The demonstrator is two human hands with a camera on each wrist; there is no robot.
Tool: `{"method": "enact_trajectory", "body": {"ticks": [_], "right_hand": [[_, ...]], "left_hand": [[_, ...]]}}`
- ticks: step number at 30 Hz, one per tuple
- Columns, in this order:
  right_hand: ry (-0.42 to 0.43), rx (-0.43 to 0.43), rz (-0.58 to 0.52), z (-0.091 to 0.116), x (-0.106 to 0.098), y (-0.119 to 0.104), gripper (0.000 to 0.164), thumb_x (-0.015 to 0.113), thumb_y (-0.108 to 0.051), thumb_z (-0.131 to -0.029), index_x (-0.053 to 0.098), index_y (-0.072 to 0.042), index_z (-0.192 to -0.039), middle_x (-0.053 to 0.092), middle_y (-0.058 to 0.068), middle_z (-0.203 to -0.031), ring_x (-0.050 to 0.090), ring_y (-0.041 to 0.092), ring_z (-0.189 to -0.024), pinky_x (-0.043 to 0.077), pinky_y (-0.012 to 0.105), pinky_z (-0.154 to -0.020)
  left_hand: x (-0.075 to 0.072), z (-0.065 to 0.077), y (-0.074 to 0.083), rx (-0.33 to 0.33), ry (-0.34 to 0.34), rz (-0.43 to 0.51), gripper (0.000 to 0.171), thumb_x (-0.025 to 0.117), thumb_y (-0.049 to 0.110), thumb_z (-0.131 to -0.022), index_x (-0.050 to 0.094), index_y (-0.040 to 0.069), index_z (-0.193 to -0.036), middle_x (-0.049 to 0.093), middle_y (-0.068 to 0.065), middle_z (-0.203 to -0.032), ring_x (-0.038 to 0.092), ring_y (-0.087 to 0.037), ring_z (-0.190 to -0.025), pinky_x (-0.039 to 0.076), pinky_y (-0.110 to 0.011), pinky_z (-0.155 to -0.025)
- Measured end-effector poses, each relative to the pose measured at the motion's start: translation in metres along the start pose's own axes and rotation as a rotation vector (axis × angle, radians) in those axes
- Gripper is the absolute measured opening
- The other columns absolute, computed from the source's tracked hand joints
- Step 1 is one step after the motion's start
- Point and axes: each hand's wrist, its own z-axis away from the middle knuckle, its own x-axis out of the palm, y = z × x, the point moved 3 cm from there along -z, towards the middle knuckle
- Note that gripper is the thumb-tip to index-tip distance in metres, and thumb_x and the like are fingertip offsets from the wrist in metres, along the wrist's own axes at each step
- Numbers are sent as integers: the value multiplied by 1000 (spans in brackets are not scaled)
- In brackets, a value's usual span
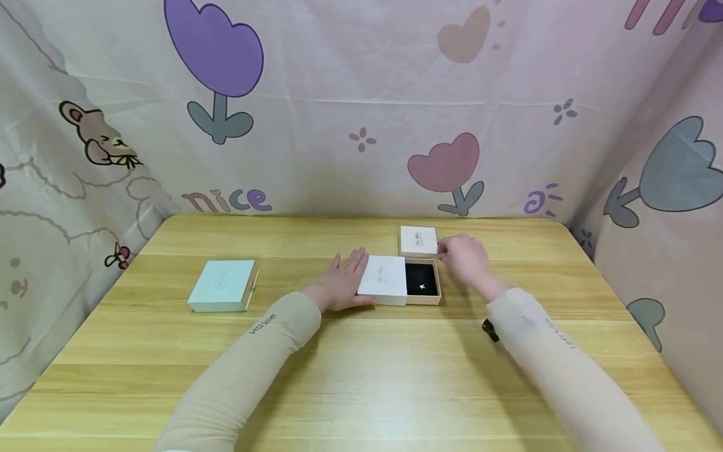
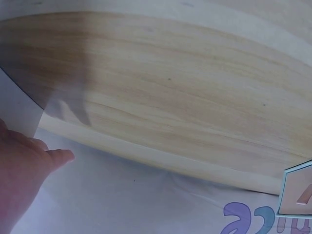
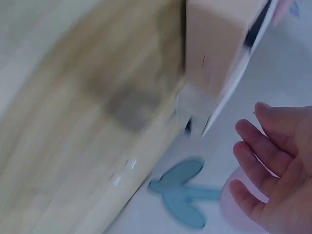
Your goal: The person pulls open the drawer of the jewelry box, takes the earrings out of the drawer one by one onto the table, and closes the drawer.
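In the head view, a white slide-out jewellery box [image 1: 381, 279] lies at mid-table, its drawer [image 1: 423, 300] pulled out to the right. On the drawer's black lining lies a small star-shaped piece [image 1: 422, 286]. My left hand [image 1: 341, 282] rests against the sleeve's left side with straight fingers, thumb near the front edge. Behind the drawer stands a smaller white box [image 1: 418, 240]. My right hand [image 1: 465, 256] is just right of that smaller box, fingers bent. The right wrist view shows its thumb [image 3: 265, 113] foremost, with a tiny dark speck at the tip; whether anything is pinched cannot be made out.
A pale mint box [image 1: 223, 285] stands on the left of the wooden table [image 1: 361, 376]. A printed curtain [image 1: 327, 163] hangs behind the table and along both sides. Beneath the right sleeve shows a small black object [image 1: 490, 330].
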Motion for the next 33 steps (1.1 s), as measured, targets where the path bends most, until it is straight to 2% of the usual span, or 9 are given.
{"method": "enact_trajectory", "body": {"ticks": [4,6,13,22,33], "right_hand": [[-46,89,-31,1,-11,31,13,58,-6,-88,67,2,-94,69,18,-95,62,35,-92,40,56,-92],[-68,124,-30,2,-13,45,15,56,-6,-89,67,2,-95,68,19,-97,61,36,-93,41,56,-91],[-124,188,-17,6,-6,76,15,52,-6,-86,65,-1,-80,65,14,-82,55,29,-77,44,47,-74],[-184,246,8,11,4,89,17,57,-11,-87,70,0,-92,69,20,-98,60,41,-94,43,54,-81],[-216,263,21,12,11,93,18,58,-12,-87,70,-1,-92,68,20,-97,59,43,-93,44,54,-79]], "left_hand": [[-2,1,0,3,-4,1,100,36,69,-88,-2,0,-149,-5,-16,-158,-2,-26,-147,9,-52,-116],[-2,1,-1,3,2,9,100,37,68,-88,-1,0,-149,-3,-16,-158,-1,-27,-147,10,-52,-116],[-2,2,-1,-4,-1,-10,100,36,70,-87,-2,0,-150,-3,-15,-158,0,-26,-147,10,-51,-117],[-4,3,2,-4,-4,5,99,37,68,-88,-1,0,-150,-3,-15,-158,0,-26,-147,10,-52,-117],[-3,2,0,-2,2,10,99,38,68,-88,-1,1,-150,-3,-15,-158,0,-26,-147,10,-52,-116]]}}
